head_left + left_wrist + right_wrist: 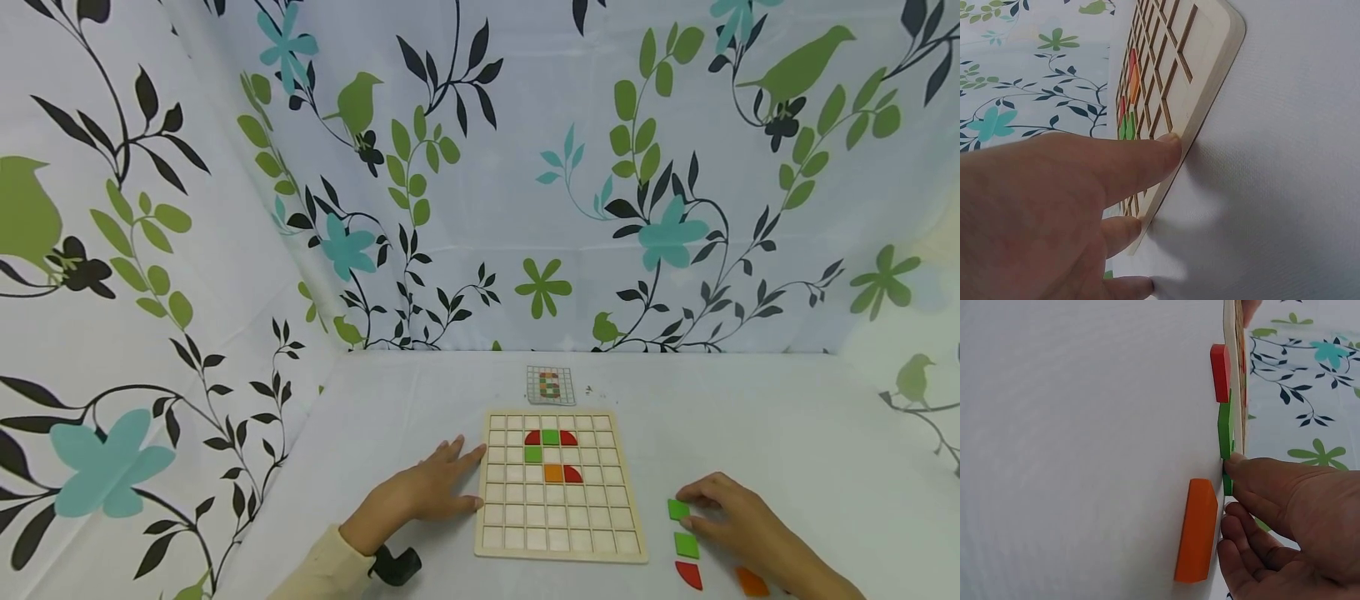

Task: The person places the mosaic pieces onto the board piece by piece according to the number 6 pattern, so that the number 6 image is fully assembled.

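While the wooden grid board was laid flat on the white tabletop between both hands, its left edge was touched by the left hand: fingers spread, thumb tip placed against the rim. A green tile was pinched between thumb and index finger of the right hand, off the board's right side, clearly apart from it; whether the tile was lifted could not be told. Just nearer the person, a second green tile was lined up, followed by a red quarter piece. An orange piece was seen beside the right forearm, partly covered in the head view.

On the board, all set pieces were grouped in the far half. Second row from the far edge: a green square was flanked by two red quarters. Third row: one more green square was set under the left red. Fourth row: an orange square was set with a red quarter at its right.

A small printed card was laid just beyond the board's far edge. Behind the tabletop, a leaf-and-bird patterned curtain was hung.
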Demonstrator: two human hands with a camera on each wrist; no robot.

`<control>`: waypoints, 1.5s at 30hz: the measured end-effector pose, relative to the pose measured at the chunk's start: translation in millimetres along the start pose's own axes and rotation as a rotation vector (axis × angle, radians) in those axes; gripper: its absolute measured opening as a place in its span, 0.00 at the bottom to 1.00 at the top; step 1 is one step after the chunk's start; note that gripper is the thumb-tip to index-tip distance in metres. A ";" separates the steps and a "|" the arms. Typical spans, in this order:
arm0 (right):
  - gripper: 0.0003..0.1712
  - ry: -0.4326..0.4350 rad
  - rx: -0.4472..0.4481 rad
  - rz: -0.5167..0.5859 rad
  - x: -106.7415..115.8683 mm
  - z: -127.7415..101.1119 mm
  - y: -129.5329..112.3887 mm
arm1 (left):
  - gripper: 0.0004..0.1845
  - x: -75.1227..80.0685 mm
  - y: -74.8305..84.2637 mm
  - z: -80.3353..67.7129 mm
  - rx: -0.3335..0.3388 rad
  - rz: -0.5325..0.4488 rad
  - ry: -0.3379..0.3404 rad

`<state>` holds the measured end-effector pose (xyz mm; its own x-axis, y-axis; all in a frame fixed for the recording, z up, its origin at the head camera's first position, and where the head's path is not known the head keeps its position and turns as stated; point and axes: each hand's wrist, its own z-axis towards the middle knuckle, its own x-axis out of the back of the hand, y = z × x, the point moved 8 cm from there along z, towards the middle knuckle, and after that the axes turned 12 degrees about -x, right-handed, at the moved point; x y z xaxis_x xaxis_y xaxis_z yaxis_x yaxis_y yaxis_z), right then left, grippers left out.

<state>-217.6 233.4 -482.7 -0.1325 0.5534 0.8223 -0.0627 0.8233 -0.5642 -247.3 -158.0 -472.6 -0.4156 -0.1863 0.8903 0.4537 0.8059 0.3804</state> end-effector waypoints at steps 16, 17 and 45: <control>0.14 0.044 0.017 -0.064 -3.6 3.1 -3.5 | 0.43 2.1 -1.4 -0.4 0.001 -0.020 0.003; 0.14 0.039 0.011 -0.062 -4.3 3.1 -3.0 | 0.43 2.4 -0.8 -0.9 0.001 -0.022 0.002; 0.13 0.041 0.072 -0.068 11.9 20.4 -34.1 | 0.42 -1.7 -2.0 -0.5 0.002 -0.007 -0.001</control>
<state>-237.2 209.4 -455.2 -0.0849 0.5024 0.8605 -0.1409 0.8488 -0.5095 -247.1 -159.5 -474.8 -0.4199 -0.1915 0.8871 0.4494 0.8054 0.3865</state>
